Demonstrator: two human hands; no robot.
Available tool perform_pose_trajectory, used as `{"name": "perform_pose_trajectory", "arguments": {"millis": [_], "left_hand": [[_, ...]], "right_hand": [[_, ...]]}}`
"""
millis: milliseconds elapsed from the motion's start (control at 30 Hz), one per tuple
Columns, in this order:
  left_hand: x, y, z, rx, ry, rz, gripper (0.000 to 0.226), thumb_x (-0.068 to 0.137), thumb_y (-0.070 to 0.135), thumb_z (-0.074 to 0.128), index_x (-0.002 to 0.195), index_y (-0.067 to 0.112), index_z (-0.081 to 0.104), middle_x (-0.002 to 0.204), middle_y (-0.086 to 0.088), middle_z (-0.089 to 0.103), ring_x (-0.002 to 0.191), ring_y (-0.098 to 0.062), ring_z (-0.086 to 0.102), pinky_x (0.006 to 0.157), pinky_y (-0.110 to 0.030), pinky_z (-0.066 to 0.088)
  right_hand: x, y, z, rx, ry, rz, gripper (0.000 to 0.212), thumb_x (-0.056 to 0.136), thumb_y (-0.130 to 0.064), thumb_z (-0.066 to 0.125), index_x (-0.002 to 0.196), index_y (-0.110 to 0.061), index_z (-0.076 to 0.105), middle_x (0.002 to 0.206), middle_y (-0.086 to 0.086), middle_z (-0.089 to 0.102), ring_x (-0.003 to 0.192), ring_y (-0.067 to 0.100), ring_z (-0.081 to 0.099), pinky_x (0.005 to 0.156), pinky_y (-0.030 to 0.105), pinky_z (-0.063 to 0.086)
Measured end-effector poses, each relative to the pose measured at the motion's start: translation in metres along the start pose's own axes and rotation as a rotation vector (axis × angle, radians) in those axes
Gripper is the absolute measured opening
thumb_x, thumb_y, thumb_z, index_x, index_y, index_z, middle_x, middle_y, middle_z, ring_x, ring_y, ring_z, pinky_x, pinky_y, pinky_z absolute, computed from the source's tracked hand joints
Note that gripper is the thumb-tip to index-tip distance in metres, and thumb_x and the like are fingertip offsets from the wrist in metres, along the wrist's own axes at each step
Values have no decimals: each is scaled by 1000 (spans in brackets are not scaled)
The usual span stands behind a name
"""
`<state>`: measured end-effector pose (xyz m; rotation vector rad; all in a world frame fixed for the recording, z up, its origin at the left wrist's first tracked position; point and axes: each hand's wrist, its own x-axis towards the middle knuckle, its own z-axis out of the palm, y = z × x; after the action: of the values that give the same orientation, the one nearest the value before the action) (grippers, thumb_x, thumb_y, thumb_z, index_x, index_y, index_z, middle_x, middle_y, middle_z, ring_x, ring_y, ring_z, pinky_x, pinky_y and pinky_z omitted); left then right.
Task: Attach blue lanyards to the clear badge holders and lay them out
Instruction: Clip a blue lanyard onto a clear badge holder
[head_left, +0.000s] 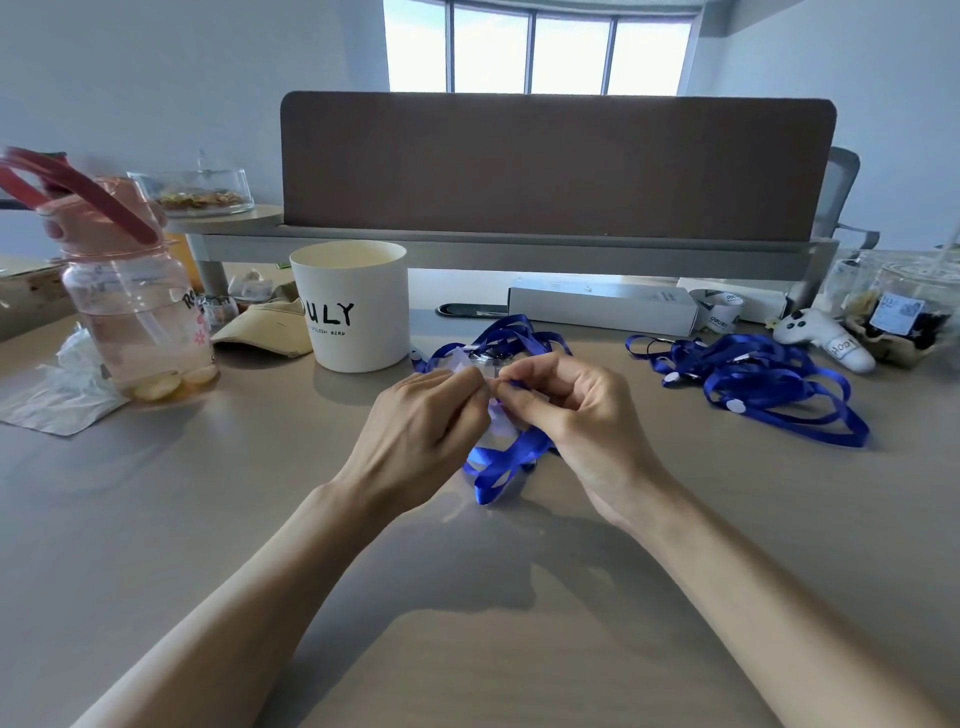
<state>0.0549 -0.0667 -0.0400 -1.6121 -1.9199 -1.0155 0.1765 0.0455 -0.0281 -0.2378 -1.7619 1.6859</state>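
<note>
Both hands work just above the desk (208, 519): left hand (421, 421) pinches the badge holder (493, 418), right hand (571, 410) pinches the lanyard (511, 457) end against it. Clip hidden by fingers. Risk: slick plastic slips, clip misses slot.

The scene is lit brightly by daylight from the window (535, 49), which is blown out. Soft shadows are cast on the desk (156, 519) toward the camera. Edges are bowed by wide-angle distortion; the bottle (130, 312) at left is smeared.
</note>
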Motion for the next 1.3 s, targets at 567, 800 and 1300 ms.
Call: {"name": "perform_pose_trajectory", "arguments": {"millis": [567,800,1300], "left_hand": [[0,-12,4,-207,-17,-170,27,88,29,31,70,13,44,68,-4,51,65,-26,43,58,-44,41],[2,-16,1,-287,-22,-211,53,85,45,40,136,29,37,133,19,41,126,-1,37,97,-16,30],[8,-34,-2,-194,-55,-283,36,80,30,64,114,31,55,96,12,50,96,-12,50,90,-40,45]], "right_hand": [[1,7,1,187,29,111,9,85,1,68,93,-4,70,93,16,74,86,27,70,91,39,56],[2,4,-5,34,18,-16,13,88,8,62,88,-5,65,92,18,69,94,29,72,92,41,56],[8,9,-11,-253,182,-89,12,82,-9,75,82,-20,75,82,-6,75,81,12,69,75,21,55]]}}
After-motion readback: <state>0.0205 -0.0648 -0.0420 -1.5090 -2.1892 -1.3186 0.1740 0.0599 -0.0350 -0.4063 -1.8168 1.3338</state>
